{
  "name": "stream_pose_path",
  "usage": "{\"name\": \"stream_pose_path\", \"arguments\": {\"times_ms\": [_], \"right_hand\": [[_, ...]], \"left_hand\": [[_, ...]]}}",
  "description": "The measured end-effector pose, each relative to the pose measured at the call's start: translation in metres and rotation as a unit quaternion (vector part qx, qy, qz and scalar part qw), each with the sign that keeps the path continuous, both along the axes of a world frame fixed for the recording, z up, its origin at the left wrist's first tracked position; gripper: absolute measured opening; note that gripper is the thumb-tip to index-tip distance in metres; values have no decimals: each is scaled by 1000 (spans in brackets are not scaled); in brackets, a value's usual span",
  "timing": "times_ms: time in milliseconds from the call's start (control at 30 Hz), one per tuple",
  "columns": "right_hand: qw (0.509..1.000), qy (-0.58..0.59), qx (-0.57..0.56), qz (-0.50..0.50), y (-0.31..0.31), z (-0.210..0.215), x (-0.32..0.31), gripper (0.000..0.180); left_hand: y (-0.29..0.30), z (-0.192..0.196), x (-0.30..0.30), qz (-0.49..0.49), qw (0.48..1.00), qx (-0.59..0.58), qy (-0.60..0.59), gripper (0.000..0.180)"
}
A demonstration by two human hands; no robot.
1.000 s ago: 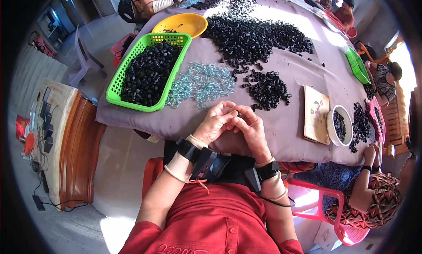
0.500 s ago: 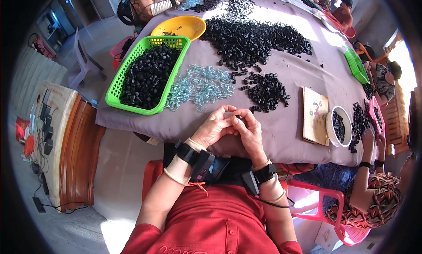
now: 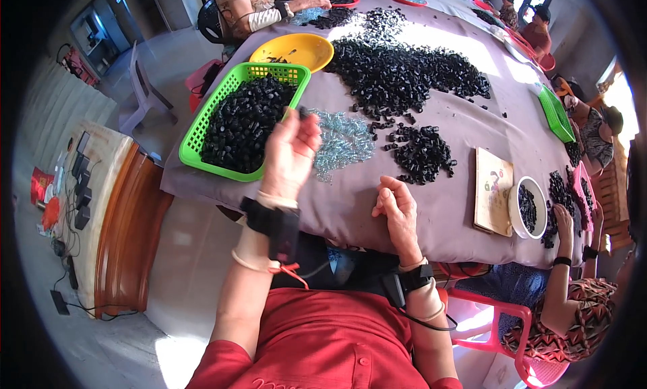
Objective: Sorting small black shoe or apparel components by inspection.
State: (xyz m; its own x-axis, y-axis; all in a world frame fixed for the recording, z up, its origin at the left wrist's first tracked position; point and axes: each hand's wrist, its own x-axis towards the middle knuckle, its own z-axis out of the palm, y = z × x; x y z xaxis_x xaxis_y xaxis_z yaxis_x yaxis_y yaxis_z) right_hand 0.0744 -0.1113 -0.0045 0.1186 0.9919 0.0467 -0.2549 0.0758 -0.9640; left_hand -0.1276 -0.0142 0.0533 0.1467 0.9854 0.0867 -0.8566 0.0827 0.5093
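Observation:
My left hand (image 3: 292,153) is raised at the right rim of a green plastic basket (image 3: 192,146), palm partly turned up. A small black plastic piece (image 3: 303,111) sits at its fingertips. Many similar black pieces (image 3: 246,123) fill the basket. Beside that hand lies a heap of clear, bluish coil springs (image 3: 344,143). My right hand (image 3: 399,214) is over the near table edge, its fingers curled in with the thumb against them; whatever they may hold is hidden. Beyond it is a small pile of black pieces (image 3: 423,154).
A big heap of black pieces (image 3: 404,72) spreads behind, near a yellow dish (image 3: 310,49). On the right are a worn book (image 3: 493,187) and a white bowl (image 3: 515,217) of black pieces. Another person's hands (image 3: 565,224) work at the right; other people sit around the table.
My hands were together at the table edge and are now apart. The left has moved up and left to the basket with the black piece; the right has shifted slightly right and down.

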Motion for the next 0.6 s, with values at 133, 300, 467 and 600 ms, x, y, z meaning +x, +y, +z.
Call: {"name": "stream_pose_path", "arguments": {"times_ms": [133, 300, 467, 600], "right_hand": [[999, 42, -10, -24, 3, -2, -1, 29], [1000, -5, -11, -20, 0, -5, 0, 24], [1000, -1, -15, -27, -1, -4, 1, 21], [1000, -9, -11, -26, -2, -4, 0, 20]], "left_hand": [[-1, 0, -2, -26, 991, -88, 97, 22], [-18, -28, 23, -30, 872, -9, 488, 7], [-18, -43, 57, 85, 675, 184, 709, 11], [-7, -47, 77, 147, 577, 224, 771, 13]]}}
